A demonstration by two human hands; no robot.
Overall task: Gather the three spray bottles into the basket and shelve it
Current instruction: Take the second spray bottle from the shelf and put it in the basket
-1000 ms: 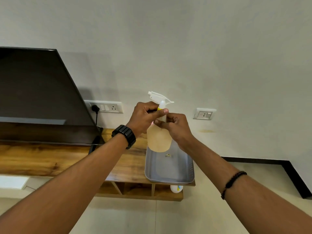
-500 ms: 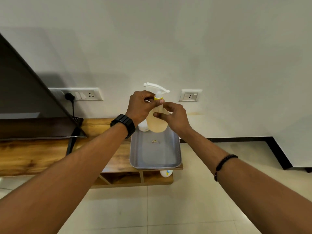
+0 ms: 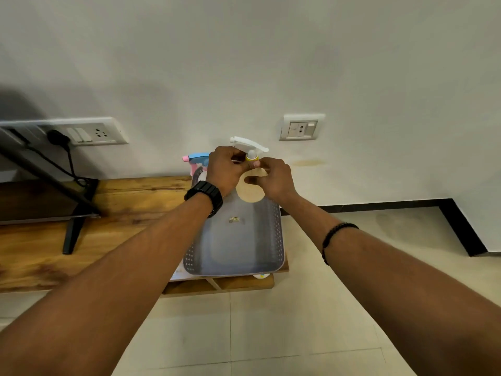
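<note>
Holding: both hands grip one spray bottle (image 3: pixel 250 189) above the far end of the basket (image 3: pixel 275 234).
Left hand (image 3: pixel 226 170): clenched round the bottle's neck, just under the white trigger head; a black watch (image 3: pixel 204 195) sits on that wrist.
Right hand (image 3: pixel 273 177): fingers pinch the bottle's neck and shoulder from the 3 o'clock side; a dark beaded bracelet (image 3: pixel 336 236) is on that forearm.
Held bottle: upright, pale tan body, yellow collar, nozzle pointing toward 9 o'clock.
Basket: grey, perforated, lying on the right end of the wooden desk (image 3: pixel 89 232); apart from a small scrap on its floor, it looks empty.
Second bottle (image 3: pixel 198 162): blue and pink trigger head, standing at 12 o'clock of the basket near the wall, partly hidden by the left hand; whether it touches the basket cannot be told.
Third item (image 3: pixel 261 276): a white rounded top peeks out on the shelf under the desk, at 6 o'clock of the basket; possibly the third bottle, too hidden to say.
Step in hand: by my reading, placing the first bottle.
Next move: lower the bottle into the basket and let go, laying it down if it will not stand, then reach for the blue and pink one.
</note>
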